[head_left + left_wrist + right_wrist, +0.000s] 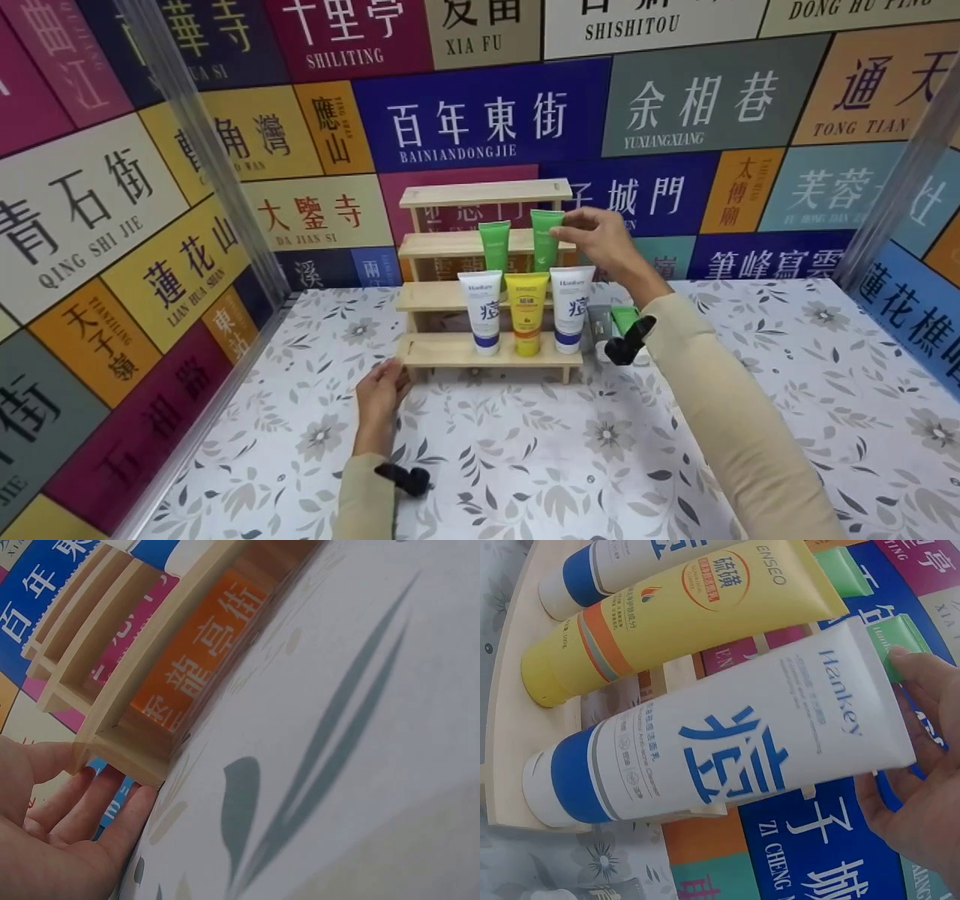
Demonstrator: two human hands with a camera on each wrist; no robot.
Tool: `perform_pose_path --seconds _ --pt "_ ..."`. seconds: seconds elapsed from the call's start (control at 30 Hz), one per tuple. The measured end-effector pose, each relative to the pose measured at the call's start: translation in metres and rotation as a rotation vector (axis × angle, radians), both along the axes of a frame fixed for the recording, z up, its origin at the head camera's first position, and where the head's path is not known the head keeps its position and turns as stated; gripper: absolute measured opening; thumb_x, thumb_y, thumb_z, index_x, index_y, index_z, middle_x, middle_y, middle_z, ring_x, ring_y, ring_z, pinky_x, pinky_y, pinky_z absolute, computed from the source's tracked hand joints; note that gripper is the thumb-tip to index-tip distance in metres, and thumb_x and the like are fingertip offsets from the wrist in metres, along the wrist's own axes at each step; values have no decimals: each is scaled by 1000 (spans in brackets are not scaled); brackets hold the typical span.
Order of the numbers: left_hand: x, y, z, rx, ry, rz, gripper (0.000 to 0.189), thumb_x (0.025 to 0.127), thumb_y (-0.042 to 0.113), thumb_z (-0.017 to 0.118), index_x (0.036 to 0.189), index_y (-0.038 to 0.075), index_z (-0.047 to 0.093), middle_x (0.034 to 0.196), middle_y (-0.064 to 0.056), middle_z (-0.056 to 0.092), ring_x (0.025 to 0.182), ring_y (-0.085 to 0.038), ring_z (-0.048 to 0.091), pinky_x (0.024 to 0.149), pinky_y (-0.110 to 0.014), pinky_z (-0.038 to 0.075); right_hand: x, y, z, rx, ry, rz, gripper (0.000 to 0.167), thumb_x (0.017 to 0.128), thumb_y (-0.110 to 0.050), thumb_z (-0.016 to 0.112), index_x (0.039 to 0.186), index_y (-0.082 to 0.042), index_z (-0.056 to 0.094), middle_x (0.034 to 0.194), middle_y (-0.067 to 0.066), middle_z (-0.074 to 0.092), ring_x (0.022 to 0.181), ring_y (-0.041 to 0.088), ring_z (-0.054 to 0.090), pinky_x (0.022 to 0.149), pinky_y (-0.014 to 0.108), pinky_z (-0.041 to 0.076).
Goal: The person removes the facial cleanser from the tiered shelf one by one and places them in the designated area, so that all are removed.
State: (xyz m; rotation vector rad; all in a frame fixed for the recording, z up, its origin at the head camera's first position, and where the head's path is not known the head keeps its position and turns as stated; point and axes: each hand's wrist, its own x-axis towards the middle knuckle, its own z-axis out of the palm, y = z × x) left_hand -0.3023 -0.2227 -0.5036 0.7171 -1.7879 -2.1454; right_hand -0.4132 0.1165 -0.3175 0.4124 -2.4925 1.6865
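A stepped wooden display rack [442,294] stands on the table against the wall. My right hand [604,236] pinches the top end of a green squeeze tube [545,244], upright over an upper step; its lower end is hidden behind the front row. Left of it stands another green tube [495,244]. On the lowest step are a white cleanser tube [482,315], a yellow tube [526,315] and a second white cleanser tube [705,735]. My left hand [67,817] holds the left end of the lowest step, thumb at its upper edge and fingers by the end.
To the right of the rack, partly hidden by the right wrist camera, lie a green tube [622,319] and a clear item [600,322]. Walls printed with coloured signs [480,112] rise behind and at both sides. A flower-patterned cover [525,450] spreads over the table.
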Motion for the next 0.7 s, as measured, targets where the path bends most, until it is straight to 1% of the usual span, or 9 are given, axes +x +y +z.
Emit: perform_pose_path --seconds 0.1,0.23,0.27,0.37,0.53,0.63,0.7 --pt "0 0 0 1 -6 -4 40 104 23 57 135 -1 59 133 -25 63 120 -32 65 102 -39 55 1 9 0 -26 24 -22 42 92 -37 73 122 -8 66 109 -3 67 102 14 61 88 26 50" --pt "0 -1 0 3 -16 -9 39 104 23 57 135 0 59 133 -24 63 121 -32 65 102 -38 56 1 23 -1 -69 32 -38 45 93 -36 72 124 -6 63 104 -10 64 99 8 62 87 23 53" --pt "0 -1 0 3 -17 -8 39 103 23 57 135 0 59 133 -24 63 121 -32 65 102 -38 56 2 26 -2 -79 28 -41 45 94 -37 71 125 -6 62 104 -11 63 99 6 62 88 23 53" --pt "0 -1 0 -2 -19 -6 40 103 24 58 135 0 60 133 -24 64 122 -33 64 102 -38 56 3 38 -5 -116 23 -39 46 96 -36 68 128 -6 57 107 -11 62 101 6 61 89 23 56" --pt "1 -1 0 -14 -22 -11 41 103 26 57 136 1 59 133 -24 64 121 -31 65 102 -37 55 6 60 -12 -195 18 -43 40 98 -33 65 128 -8 55 108 -11 61 103 6 61 84 20 59" --pt "1 -1 0 -15 -8 -13 41 103 25 58 135 0 60 132 -24 64 119 -30 65 101 -37 56 7 73 -17 -237 6 -56 36 99 -33 64 127 -11 55 108 -11 61 103 6 61 82 19 59" --pt "2 -1 -1 -23 9 -20 41 103 24 58 135 -1 59 131 -25 64 120 -32 65 100 -37 57 8 82 -21 -230 -3 -72 37 100 -35 63 129 -14 54 110 -11 61 103 6 61 84 19 59"
